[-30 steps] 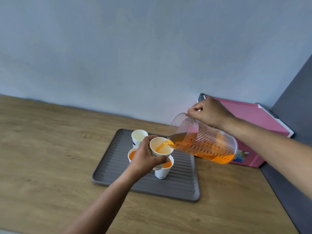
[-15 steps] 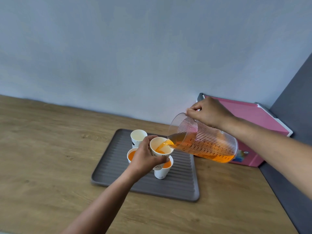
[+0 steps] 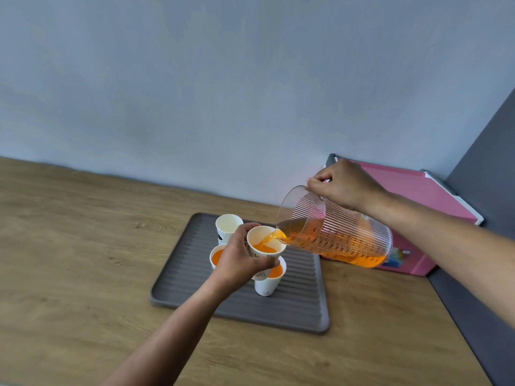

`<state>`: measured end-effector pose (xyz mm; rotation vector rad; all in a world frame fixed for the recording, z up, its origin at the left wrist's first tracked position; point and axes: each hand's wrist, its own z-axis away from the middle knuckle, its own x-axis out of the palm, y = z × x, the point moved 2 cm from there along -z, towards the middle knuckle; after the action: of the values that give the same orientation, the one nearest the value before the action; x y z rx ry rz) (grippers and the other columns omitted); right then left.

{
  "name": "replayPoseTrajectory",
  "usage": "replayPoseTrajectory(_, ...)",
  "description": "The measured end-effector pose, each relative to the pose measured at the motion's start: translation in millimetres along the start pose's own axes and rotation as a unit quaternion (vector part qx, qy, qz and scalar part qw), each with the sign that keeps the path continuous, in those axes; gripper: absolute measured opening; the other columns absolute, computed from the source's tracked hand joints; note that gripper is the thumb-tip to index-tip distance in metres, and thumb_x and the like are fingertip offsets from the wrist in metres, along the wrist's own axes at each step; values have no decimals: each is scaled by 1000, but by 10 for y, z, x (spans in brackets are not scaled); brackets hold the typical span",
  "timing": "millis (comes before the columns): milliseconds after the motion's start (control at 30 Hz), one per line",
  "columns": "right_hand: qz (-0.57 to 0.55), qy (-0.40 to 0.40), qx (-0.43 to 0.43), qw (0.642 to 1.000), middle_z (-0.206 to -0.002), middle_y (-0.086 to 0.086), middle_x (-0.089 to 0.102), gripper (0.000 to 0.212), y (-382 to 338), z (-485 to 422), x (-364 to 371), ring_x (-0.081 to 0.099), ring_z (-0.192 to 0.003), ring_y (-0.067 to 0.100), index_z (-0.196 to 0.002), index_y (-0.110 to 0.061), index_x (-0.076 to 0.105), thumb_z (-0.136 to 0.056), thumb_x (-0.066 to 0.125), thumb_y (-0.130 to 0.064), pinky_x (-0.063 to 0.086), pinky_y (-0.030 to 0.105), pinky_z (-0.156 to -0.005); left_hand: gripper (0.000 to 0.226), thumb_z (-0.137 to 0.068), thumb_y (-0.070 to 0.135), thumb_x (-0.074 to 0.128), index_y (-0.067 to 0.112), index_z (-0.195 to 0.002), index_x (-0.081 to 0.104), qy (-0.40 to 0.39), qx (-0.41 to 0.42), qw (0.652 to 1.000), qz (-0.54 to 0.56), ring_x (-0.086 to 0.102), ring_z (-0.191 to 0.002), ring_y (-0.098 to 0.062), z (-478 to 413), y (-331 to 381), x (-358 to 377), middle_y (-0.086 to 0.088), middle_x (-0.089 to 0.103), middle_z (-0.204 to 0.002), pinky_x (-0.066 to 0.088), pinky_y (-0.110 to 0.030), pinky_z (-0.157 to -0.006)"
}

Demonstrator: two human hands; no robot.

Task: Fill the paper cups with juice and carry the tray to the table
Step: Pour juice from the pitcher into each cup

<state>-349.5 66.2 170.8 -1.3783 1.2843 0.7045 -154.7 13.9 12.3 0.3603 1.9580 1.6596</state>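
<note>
**Tray** (image 3: 195,274): grey and ribbed, lying flat on the bench (image 3: 69,246). All places below are given from it.

**Held cup** (image 3: 266,242): lifted off the tray and above its middle. Your left hand (image 3: 239,263) is wrapped round its wall, with the thumb on one side and the fingers curled round the other. I judge you hold it raised to bring its mouth up to the spout and shorten the fall. It is partly full.

**Pitcher** (image 3: 342,235): clear and ribbed, above the tray's right edge and tipped toward the held cup. Its spout is at the cup's rim and orange juice is running in. Your right hand (image 3: 345,185) is closed round its upper part, where I take the handle to be. That grip probably gives you control of the tilt.

**Left filled cup** (image 3: 217,256): stands on the tray, partly behind your left hand, showing orange.

**Near filled cup** (image 3: 269,280): stands on the tray directly under the held cup, showing orange.

**Empty cup** (image 3: 228,227): upright at the tray's far side, and likely the next to fill.

**Pink box** (image 3: 412,190): beyond the tray's right edge, against the wall.
</note>
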Motion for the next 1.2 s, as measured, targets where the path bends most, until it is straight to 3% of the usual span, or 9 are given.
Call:
replayPoseTrajectory(167, 3, 0, 0, 1000, -113, 1, 75, 35, 5, -8, -9, 74, -81, 25, -76, -2, 77, -91, 60, -29, 60, 43, -79, 71, -66, 21, 89, 32, -122, 48, 1, -5, 1000, 8, 61, -100, -6, -8, -5, 8, 14, 61, -109, 53, -23, -78)
replayPoseTrajectory(567, 2, 10, -10, 1000, -110, 3, 76, 35, 29, 6, -34, 74, -80, 25, -76, 1, 76, -92, 61, -26, 60, 40, -75, 66, -68, 16, 88, 30, -119, 48, -2, -12, 1000, 11, 57, -82, 20, 23, 40, 14, 18, 60, -101, 45, -3, -61)
replayPoseTrajectory(767, 0, 17, -14, 1000, -102, 3, 77, 34, 62, 17, -38, 73, -73, 22, -76, 0, 76, -92, 62, -26, 57, 30, -67, 70, -67, 21, 88, 31, -122, 46, 3, -11, 1000, 2, 59, -92, 3, 36, 37, 25, 16, 59, -105, 47, -5, -62)
replayPoseTrajectory(867, -2, 17, -14, 1000, -93, 2, 78, 35, 83, 15, -27, 72, -71, 25, -78, 2, 76, -92, 62, -27, 55, 27, -62, 70, -67, 20, 88, 31, -122, 45, 0, -9, 1000, 4, 58, -92, 4, 38, 40, 32, 18, 59, -105, 46, -5, -62)
replayPoseTrajectory(1000, -1, 16, -17, 1000, -94, -1, 77, 34, 89, 28, -34, 70, -63, 17, -75, 0, 76, -92, 62, -26, 46, 22, -56, 70, -67, 19, 88, 31, -122, 46, -2, -8, 1000, 11, 59, -93, 4, 39, 41, 38, 16, 60, -106, 48, -6, -65)
replayPoseTrajectory(1200, -6, 13, -14, 1000, -87, -18, 68, 34, 62, 65, -60, 67, -59, 13, -73, -2, 76, -92, 62, -26, 42, 21, -54, 71, -67, 20, 89, 33, -121, 45, -1, -4, 1000, 11, 59, -96, 2, 29, 15, 61, 16, 60, -107, 48, -10, -71)
